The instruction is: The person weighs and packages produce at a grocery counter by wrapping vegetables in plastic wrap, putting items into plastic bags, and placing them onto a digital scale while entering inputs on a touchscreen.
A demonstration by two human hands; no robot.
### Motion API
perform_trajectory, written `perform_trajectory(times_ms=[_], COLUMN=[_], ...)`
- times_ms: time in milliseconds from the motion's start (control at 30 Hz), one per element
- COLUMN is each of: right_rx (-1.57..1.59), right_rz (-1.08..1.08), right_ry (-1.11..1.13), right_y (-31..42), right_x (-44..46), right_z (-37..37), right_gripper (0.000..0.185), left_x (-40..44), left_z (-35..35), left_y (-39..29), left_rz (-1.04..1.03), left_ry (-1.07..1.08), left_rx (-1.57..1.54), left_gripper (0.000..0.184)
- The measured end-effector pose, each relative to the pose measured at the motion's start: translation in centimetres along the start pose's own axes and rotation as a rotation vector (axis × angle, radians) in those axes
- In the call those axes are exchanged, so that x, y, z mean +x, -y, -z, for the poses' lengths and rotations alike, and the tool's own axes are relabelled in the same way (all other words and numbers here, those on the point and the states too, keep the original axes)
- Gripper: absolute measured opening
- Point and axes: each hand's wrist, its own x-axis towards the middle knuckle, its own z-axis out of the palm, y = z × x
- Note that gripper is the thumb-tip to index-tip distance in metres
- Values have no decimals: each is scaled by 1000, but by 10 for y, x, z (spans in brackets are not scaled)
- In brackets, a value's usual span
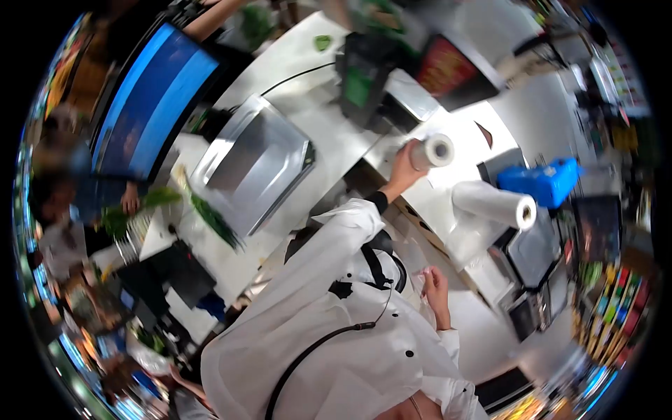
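My left hand [402, 169] reaches forward over the white counter, its fingers wrapped around a small white roll [435, 151] with a grey core. Beside it on the right lies a larger roll of clear plastic bags [490, 203], with loose film hanging from its side. My right hand [437, 290] is lower, near my chest, with curled fingers. Something small and pale shows at its fingertips, too blurred to name.
A steel weighing scale [245, 171] stands left on the counter, with green scallions [210, 218] next to it. Behind are a black machine [364, 80] and a red display [446, 66]. A blue case [542, 182] is at right, a large monitor [157, 98] at left. Other people stand at left.
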Motion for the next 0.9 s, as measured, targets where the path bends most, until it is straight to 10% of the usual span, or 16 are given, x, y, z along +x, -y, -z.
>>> perform_trajectory(times_ms=[200, 333, 500, 667, 733, 767, 833, 900], right_rx=[-289, -493, -371, -450, -824, -832, -1241, -1076], right_rz=[210, 409, 256, 400, 736, 739, 1608, 1393], right_ry=[385, 777, 1205, 1172, 971, 977, 555, 804], right_y=[67, 128, 230, 305, 323, 325, 326, 320], right_x=[79, 106, 97, 78, 66, 72, 84, 66], right_z=[-28, -75, -167, -267, -300, -316, -338, -357], right_gripper=[26, 26, 24, 31, 29, 29, 22, 19], left_x=[-14, -51, -189, -266, -275, -279, -281, -275], left_z=[29, 152, 308, 385, 394, 396, 396, 407], left_y=[24, 14, 2, -64, -66, -64, -62, -70], left_rz=[-68, 354, 207, 229, 719, 716, 365, 343], left_ry=[162, 559, 458, 305, 150, 141, -140, -184], left_rx=[161, -670, -679, -435, -473, -478, -550, -667], left_gripper=[94, 68, 63, 60, 58, 58, 44, 36])
